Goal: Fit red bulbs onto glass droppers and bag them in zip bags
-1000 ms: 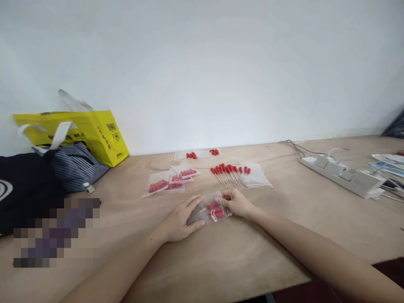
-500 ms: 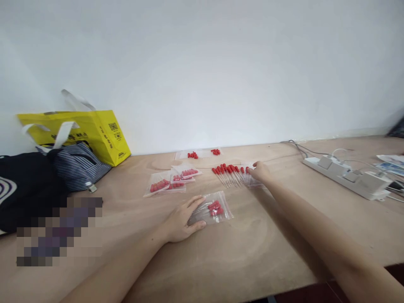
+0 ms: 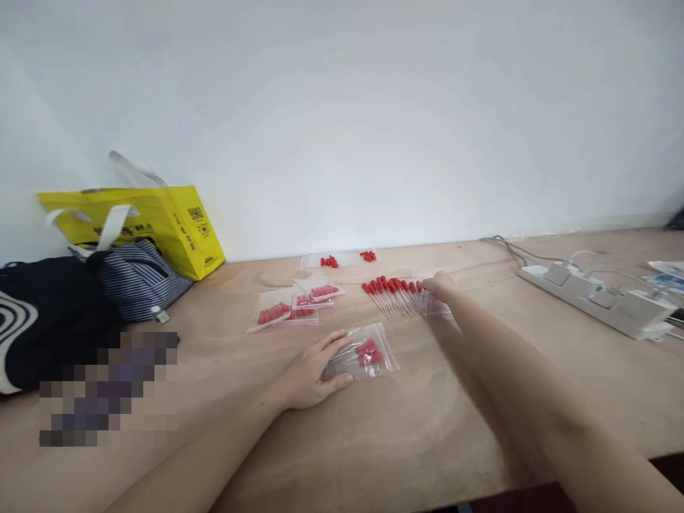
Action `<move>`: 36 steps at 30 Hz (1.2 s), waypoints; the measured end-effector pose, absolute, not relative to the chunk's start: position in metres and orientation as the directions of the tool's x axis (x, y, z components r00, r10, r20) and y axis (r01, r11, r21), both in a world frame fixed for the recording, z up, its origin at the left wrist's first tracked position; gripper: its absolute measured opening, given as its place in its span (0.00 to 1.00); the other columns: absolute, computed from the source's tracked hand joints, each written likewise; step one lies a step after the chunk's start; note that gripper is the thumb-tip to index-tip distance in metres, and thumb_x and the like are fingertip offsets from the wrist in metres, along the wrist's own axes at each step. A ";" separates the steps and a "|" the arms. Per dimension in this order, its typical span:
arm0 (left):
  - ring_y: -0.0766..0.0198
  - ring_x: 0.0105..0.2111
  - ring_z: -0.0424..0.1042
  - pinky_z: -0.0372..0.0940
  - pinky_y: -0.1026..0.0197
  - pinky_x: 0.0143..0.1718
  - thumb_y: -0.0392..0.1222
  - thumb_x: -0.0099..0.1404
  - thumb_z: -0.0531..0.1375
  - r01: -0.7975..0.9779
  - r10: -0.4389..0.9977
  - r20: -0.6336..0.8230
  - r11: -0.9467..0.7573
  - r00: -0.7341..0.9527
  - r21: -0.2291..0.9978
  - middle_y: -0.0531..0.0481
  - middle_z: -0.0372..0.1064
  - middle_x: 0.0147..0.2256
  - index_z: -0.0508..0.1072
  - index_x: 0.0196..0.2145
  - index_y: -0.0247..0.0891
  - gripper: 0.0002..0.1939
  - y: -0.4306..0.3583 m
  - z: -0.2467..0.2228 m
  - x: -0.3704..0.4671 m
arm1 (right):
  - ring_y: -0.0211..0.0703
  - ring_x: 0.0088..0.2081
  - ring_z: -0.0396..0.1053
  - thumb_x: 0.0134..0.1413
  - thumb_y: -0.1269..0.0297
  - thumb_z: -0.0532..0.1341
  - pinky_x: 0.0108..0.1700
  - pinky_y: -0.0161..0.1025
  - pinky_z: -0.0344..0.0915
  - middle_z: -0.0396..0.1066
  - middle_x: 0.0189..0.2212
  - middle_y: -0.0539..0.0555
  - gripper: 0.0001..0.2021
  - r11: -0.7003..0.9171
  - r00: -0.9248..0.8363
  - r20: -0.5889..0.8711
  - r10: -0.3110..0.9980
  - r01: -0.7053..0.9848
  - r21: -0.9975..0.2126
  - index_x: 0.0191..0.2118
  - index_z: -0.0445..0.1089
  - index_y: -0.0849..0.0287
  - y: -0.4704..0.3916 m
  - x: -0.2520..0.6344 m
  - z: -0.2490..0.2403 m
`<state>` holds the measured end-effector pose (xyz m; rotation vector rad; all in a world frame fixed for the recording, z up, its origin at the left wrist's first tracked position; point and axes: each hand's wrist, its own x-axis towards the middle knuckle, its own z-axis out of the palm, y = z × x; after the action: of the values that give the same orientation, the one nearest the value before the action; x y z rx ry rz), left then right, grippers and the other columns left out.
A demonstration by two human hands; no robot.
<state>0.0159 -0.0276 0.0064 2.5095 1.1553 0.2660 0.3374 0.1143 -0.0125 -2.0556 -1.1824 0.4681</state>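
My left hand (image 3: 315,370) lies with fingers apart on a clear zip bag (image 3: 385,365) that holds several red-topped droppers (image 3: 368,352). Farther off, my right hand (image 3: 439,285) is at the right end of a row of loose red-topped droppers (image 3: 392,285), beside a clear bag (image 3: 439,306) under or next to them. Its fingertips meet near the last red top; what they grip is too small to make out. Filled clear bags (image 3: 273,311) overlap to the left of the row.
Against the wall on the table (image 3: 320,456) are more bagged red pieces (image 3: 330,262). At left stand a yellow bag (image 3: 206,235), a striped bag (image 3: 133,281) and a black bag (image 3: 58,320). A white power strip (image 3: 593,303) with cables lies at right.
The view has shifted slightly, so everything sits a little farther right. My left hand stays on its bag, and my right hand remains at the right end of the row.
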 end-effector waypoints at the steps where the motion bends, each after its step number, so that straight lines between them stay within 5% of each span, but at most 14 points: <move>1: 0.55 0.56 0.49 0.50 0.51 0.55 0.51 0.59 0.52 0.690 0.760 0.021 -0.601 0.650 0.402 0.46 0.45 0.59 0.51 0.56 0.42 0.29 -0.027 0.006 0.016 | 0.42 0.20 0.64 0.35 0.69 0.62 0.19 0.33 0.55 0.60 0.13 0.52 0.06 -0.308 0.520 0.039 0.853 0.563 -0.766 0.23 0.66 0.65 0.111 0.338 -0.009; 7: 0.55 0.57 0.49 0.50 0.50 0.55 0.52 0.59 0.51 0.703 0.771 0.014 -0.588 0.637 0.401 0.47 0.44 0.59 0.51 0.56 0.43 0.29 -0.027 0.006 0.016 | 0.31 0.17 0.58 0.47 0.67 0.52 0.19 0.30 0.57 0.59 0.19 0.46 0.11 -0.035 0.474 0.135 0.870 0.334 -0.942 0.40 0.58 0.60 0.070 0.320 0.001; 14: 0.55 0.57 0.48 0.49 0.50 0.55 0.51 0.59 0.52 0.701 0.767 0.005 -0.590 0.642 0.401 0.47 0.43 0.59 0.50 0.56 0.42 0.29 -0.027 0.006 0.016 | 0.31 0.18 0.59 0.43 0.57 0.56 0.22 0.32 0.59 0.59 0.21 0.43 0.14 0.271 0.322 0.266 0.909 0.030 -0.962 0.36 0.57 0.57 0.012 0.275 -0.025; 29: 0.55 0.56 0.51 0.52 0.52 0.54 0.52 0.60 0.51 0.702 0.762 0.011 -0.602 0.647 0.381 0.46 0.46 0.58 0.52 0.56 0.41 0.28 -0.028 0.009 0.017 | 0.31 0.19 0.61 0.38 0.54 0.60 0.22 0.32 0.60 0.59 0.20 0.41 0.17 0.231 0.356 0.139 0.924 -0.230 -0.945 0.33 0.55 0.56 0.005 0.260 -0.033; 36: 0.55 0.56 0.50 0.51 0.52 0.55 0.51 0.60 0.51 0.703 0.771 0.030 -0.595 0.636 0.389 0.47 0.47 0.58 0.50 0.56 0.42 0.29 -0.028 0.008 0.017 | 0.34 0.22 0.65 0.34 0.53 0.63 0.26 0.36 0.65 0.62 0.22 0.43 0.20 0.160 0.220 0.094 0.971 -0.305 -0.939 0.32 0.56 0.56 -0.003 0.248 -0.032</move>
<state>0.0168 -0.0283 0.0084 2.5177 1.1769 0.2780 0.2478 -0.0033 -0.0320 -0.9673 -0.8849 1.1063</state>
